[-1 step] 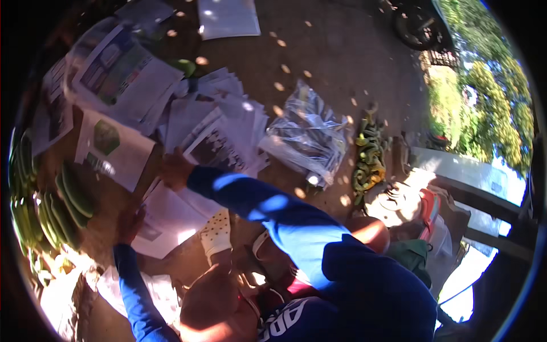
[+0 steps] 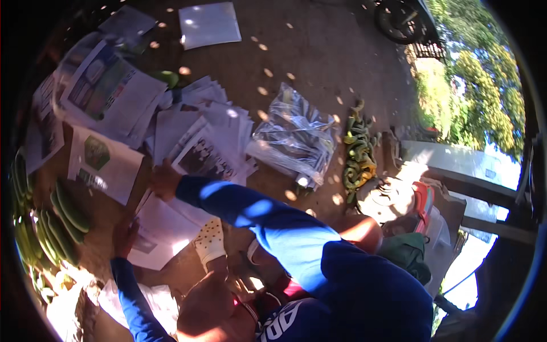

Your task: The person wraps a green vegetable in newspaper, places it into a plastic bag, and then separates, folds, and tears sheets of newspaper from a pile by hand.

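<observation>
Paper (image 2: 162,242) lies on the ground by the spotted sock (image 2: 209,239), rightward of the left hand (image 2: 124,235) and nearer the body than the right hand (image 2: 165,180). The left looks closer, right at its edge; from here I can't tell whether either hand's fingers are pinched or apart (deep shade), nor its long axis. Gourds (image 2: 62,222) lie left; beyond sit a clear bag (image 2: 293,137) and a wheel (image 2: 399,21).

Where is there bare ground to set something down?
The widest bare ground lies between the white sheet, the wheel and the plastic bag. It's crowded around the left hand and right hand: papers, green vegetables.
</observation>
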The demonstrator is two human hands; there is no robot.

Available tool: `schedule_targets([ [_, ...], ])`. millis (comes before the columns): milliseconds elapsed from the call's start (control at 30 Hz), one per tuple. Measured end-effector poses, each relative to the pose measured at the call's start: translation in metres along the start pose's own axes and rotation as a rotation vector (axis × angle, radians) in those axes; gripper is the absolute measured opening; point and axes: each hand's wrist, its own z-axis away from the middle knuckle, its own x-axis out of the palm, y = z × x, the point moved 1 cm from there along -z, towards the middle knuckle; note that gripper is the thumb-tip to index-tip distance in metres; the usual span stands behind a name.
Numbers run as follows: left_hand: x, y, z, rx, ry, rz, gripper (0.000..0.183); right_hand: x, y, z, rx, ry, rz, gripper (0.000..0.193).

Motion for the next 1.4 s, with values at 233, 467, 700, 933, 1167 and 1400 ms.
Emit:
schedule_targets([
  [233,-0.015,-0.012,0.015,0.13,-0.046,0.016,0.034,0.0,0.011,0.01,0.054,0.114,-0.028,0.034],
  [467,-0.029,-0.036,0.01,-0.02,-0.027,0.115,0.035,-0.02,0.046,0.04,0.154,0.116,-0.117,0.027],
  [700,-0.026,-0.042,0.03,-0.326,0.008,1.129,0.042,-0.031,0.107,0.081,0.17,0.026,-0.357,0.035],
  [933,0.03,-0.015,0.029,-0.427,0.131,1.155,0.06,-0.031,0.109,0.083,0.135,0.007,-0.375,0.046],
  [1167,0.051,0.007,0.033,-0.451,0.471,1.172,0.046,-0.027,0.109,0.087,0.028,0.035,-0.335,0.05],
  [1400,0.05,-0.003,0.025,-0.411,0.549,1.347,0.048,-0.03,0.107,0.086,-0.004,0.029,-0.314,0.047],
])
